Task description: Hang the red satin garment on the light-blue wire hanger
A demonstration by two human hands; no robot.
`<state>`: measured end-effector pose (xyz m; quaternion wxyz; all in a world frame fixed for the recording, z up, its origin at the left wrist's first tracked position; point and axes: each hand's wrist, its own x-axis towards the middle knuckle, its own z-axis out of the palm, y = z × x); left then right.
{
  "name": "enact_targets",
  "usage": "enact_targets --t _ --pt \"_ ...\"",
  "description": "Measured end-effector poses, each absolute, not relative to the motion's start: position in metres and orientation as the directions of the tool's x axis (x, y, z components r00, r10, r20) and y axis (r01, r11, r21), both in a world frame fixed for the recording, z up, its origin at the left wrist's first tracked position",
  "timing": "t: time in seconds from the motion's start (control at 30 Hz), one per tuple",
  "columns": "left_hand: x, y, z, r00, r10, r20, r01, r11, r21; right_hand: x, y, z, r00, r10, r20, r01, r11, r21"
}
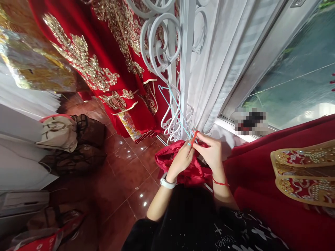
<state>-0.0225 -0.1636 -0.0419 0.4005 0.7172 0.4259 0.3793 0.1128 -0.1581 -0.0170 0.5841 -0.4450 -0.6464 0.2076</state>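
Note:
A light blue wire hanger (179, 120) slants down from beside the white scrollwork, its lower end between my hands. My left hand (181, 159), with a white watch on the wrist, is closed at that end, its fingertips against a narrow red strap (194, 138). My right hand (211, 150), wearing a thin red cord bracelet, pinches the same strap from the other side. Whether the strap is looped around the hanger is too small to tell. Beneath both hands hangs a crumpled shiny red garment (167, 153), partly hidden by them.
A white metal rack (186, 62) with curled scrollwork stands ahead. Red gowns with gold embroidery (86, 57) hang at left; another red garment (251, 153) lies at right. Bags (59, 132) rest on the glossy tiled floor (125, 160). A white curtain (222, 45) borders a window.

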Motion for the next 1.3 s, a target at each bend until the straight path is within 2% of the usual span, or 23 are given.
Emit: enact_targets --t 0.17,0.23,0.33,0.5,0.63,0.73,0.83,0.9,1.13,1.3 --pt "-0.018 -0.166 -0.050 0.263 0.938 0.226 0.224 -0.287 0.932 0.093 -0.135 -0.006 0.284 0.817 0.501 0.344 0.401 -0.849" --pt "-0.025 -0.167 -0.053 0.178 0.968 0.176 0.149 -0.203 0.968 0.091 -0.124 -0.002 0.294 0.838 0.459 0.348 0.354 -0.868" --pt "-0.054 -0.166 -0.056 0.022 0.997 0.079 -0.021 -0.078 0.997 0.099 -0.111 0.003 0.223 0.874 0.433 0.376 0.333 -0.865" --pt "-0.123 -0.169 -0.059 -0.346 0.938 0.029 -0.186 -0.099 0.978 0.118 -0.093 0.008 0.167 0.827 0.536 0.435 0.426 -0.793" --pt "-0.160 -0.176 -0.057 -0.512 0.858 0.029 -0.201 -0.152 0.968 0.116 -0.065 -0.002 0.186 0.769 0.612 0.564 0.426 -0.707" --pt "-0.176 -0.176 -0.053 -0.576 0.814 0.080 -0.176 -0.219 0.960 0.105 -0.037 -0.020 0.244 0.723 0.646 0.709 0.321 -0.627" --pt "-0.190 -0.169 -0.050 -0.638 0.759 0.134 -0.137 -0.283 0.949 0.095 -0.011 -0.036 0.122 0.744 0.657 0.787 0.331 -0.521" --pt "-0.198 -0.163 -0.044 -0.674 0.723 0.152 -0.119 -0.309 0.944 0.094 0.003 -0.042 0.053 0.755 0.653 0.800 0.360 -0.481" --pt "-0.216 -0.138 0.015 -0.779 0.619 0.099 -0.149 -0.336 0.930 0.125 0.032 -0.035 -0.018 0.708 0.706 0.822 0.412 -0.393" --pt "-0.207 -0.114 0.056 -0.751 0.658 0.051 -0.196 -0.296 0.935 0.144 0.036 -0.025 -0.068 0.693 0.718 0.822 0.447 -0.353"
